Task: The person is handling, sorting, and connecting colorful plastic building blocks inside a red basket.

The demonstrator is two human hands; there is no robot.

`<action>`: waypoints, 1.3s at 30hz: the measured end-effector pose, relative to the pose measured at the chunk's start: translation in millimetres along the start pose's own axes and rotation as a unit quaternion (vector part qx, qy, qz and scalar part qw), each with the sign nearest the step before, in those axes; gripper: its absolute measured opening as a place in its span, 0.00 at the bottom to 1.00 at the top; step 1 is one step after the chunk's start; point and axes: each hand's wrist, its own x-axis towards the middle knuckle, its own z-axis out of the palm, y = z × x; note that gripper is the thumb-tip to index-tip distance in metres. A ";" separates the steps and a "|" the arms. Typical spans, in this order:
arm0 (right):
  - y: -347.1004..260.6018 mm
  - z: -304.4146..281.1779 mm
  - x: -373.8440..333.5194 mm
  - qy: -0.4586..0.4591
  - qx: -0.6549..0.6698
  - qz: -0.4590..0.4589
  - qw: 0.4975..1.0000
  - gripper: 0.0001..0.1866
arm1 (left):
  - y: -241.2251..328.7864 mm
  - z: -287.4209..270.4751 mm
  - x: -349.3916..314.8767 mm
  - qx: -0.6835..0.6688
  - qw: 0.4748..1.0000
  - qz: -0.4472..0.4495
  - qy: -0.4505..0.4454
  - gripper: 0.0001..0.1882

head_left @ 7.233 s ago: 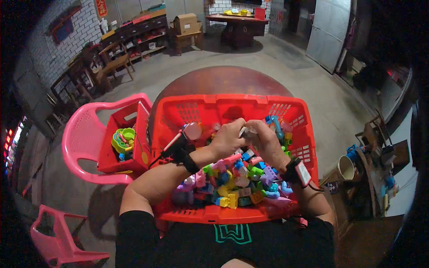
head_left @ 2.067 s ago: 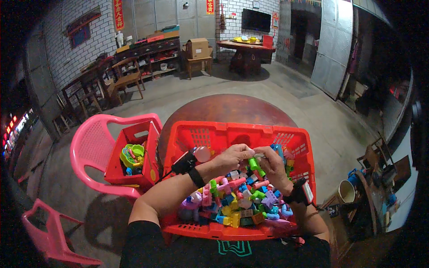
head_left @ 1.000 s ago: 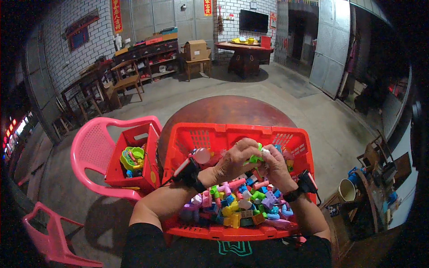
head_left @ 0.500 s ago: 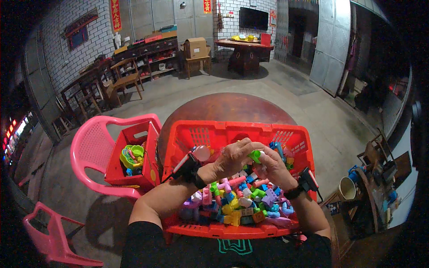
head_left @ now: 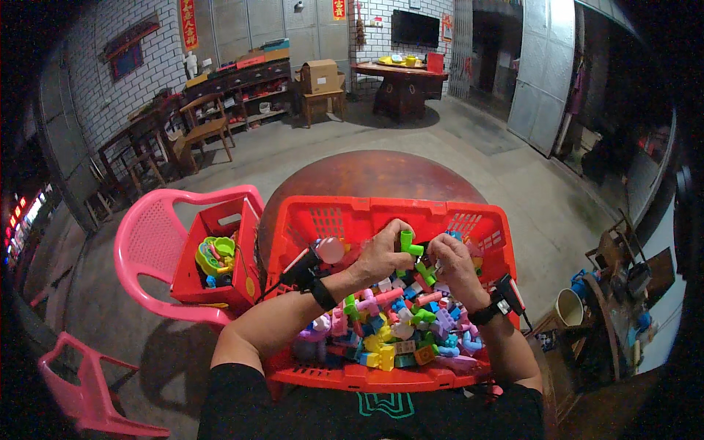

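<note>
A red plastic crate (head_left: pixel 396 377) full of mixed toy building blocks (head_left: pixel 403 323) stands in front of me. Above the blocks, my left hand (head_left: pixel 383 257) grips a bright green elbow-shaped toy pipe piece (head_left: pixel 411 246) between thumb and fingers. Close beside it on the right, my right hand (head_left: pixel 453 262) is closed, its fingertips pinched together; what they hold, if anything, I cannot make out. Under the gap between the hands shows another green piece (head_left: pixel 425 273). The blocks farther back are partly hidden by my hands.
The crate rests on a round brown table (head_left: pixel 367 172). To the left, a pink plastic chair (head_left: pixel 150 227) bears a red box (head_left: pixel 192 282) with toys inside. At the right stand a pale bucket (head_left: pixel 569 308) and wooden furniture.
My hands, together around a green piece before, have moved apart. The green pipe piece now stays in my left hand, more fully visible, while my right hand has drawn slightly right.
</note>
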 end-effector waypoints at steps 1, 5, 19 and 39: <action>-2.2 -0.8 0.4 0.024 -0.026 0.013 0.999 0.11 | 1.8 1.6 -1.4 -0.022 1.000 -0.006 -0.001 0.19; -0.2 2.9 -3.7 0.010 0.054 0.037 0.998 0.15 | 10.7 4.6 -3.4 -0.047 0.998 -0.047 0.017 0.19; 18.9 7.0 -1.5 -0.064 -0.127 -0.040 0.989 0.14 | 5.3 8.4 -9.9 0.175 0.982 0.074 0.001 0.18; 2.8 -3.8 -3.3 -0.111 0.135 0.142 0.974 0.09 | 17.4 13.6 -10.3 0.324 0.901 0.286 -0.028 0.17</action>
